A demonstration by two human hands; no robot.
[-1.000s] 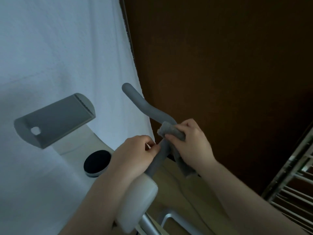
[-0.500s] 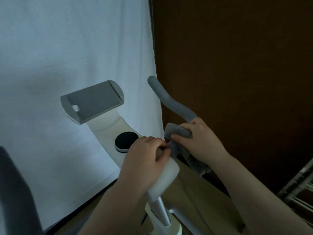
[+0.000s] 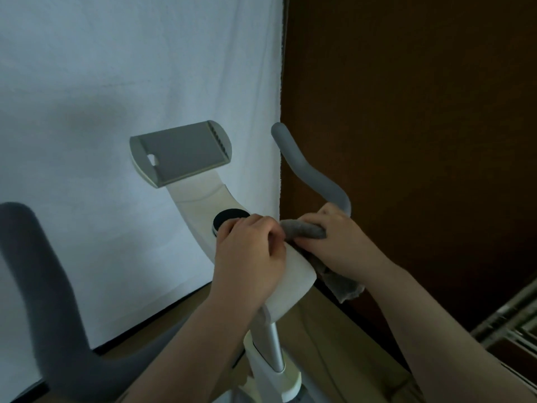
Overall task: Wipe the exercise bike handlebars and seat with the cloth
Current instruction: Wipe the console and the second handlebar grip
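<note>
right handlebar (image 3: 308, 167) — long axis rising up and away from the white stem (image 3: 293, 274) | right hand (image 3: 337, 242) grips grey cloth (image 3: 305, 229) at its base | left hand (image 3: 250, 254) curled on the stem — beside the black knob (image 3: 228, 218)

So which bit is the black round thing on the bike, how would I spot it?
Start at the grey flat tablet holder in front of the white curtain. Follow the curved white bike stem down toward the person's left hand. The small black round knob sits on that stem just above the knuckles, the only dark disc on the pale frame.
</note>
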